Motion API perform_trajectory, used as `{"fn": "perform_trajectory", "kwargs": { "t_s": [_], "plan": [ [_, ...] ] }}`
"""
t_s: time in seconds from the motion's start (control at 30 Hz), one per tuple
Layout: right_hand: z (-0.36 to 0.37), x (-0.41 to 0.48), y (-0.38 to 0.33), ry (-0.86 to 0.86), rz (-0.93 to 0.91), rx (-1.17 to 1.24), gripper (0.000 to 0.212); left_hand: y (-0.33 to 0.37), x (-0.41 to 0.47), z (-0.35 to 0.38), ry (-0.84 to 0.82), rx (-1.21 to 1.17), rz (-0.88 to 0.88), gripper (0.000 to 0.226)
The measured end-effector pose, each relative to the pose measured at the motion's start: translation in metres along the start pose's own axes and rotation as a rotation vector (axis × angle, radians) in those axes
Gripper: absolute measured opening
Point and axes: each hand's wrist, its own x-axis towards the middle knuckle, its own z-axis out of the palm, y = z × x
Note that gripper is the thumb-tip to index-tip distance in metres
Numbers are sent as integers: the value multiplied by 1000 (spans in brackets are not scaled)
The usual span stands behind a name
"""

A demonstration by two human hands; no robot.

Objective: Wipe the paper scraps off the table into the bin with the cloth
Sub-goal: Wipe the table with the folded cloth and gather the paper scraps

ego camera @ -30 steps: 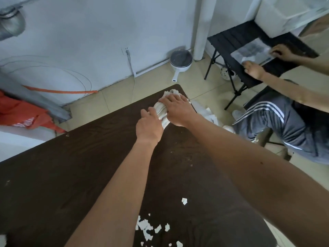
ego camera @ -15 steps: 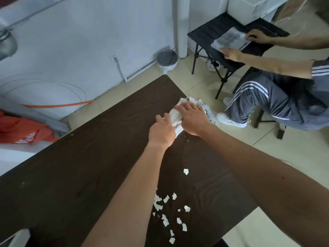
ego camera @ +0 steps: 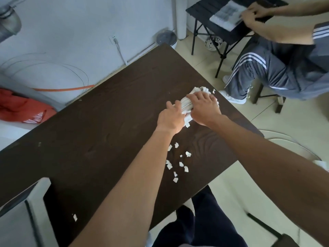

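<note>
A crumpled white cloth (ego camera: 187,105) lies on the dark wooden table (ego camera: 99,122) near its right edge. My left hand (ego camera: 170,118) grips the cloth's near end, fingers curled round it. My right hand (ego camera: 204,107) lies over the cloth's far part, fingers spread and bent over it. Several white paper scraps (ego camera: 178,163) are scattered on the table just in front of my hands, between my forearms. One more scrap (ego camera: 75,217) sits near the table's front left. A pale round rim (ego camera: 292,145) shows on the floor right of the table; I cannot tell whether it is the bin.
A seated person in grey striped trousers (ego camera: 277,68) works at a small black folding table (ego camera: 222,18) at the back right. A white chair back (ego camera: 35,207) stands at the front left. A white floor appliance (ego camera: 167,40) sits beyond the table's far corner.
Both hands have drawn the cloth back along the table's right side toward me. The view has tilted down, so more scraps and the table's front edge show.
</note>
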Motion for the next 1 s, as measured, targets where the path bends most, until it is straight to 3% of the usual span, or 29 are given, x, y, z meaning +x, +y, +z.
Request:
{"fn": "perform_trajectory", "kwargs": {
  "t_s": [0.6,1.0],
  "plan": [
    [15,-104,-9,-27,67,-157,48,14,-83,19,-2,73,123,55],
    [2,-99,-1,-126,39,-172,52,10,-77,13,-7,98,175,60]
  ]
}}
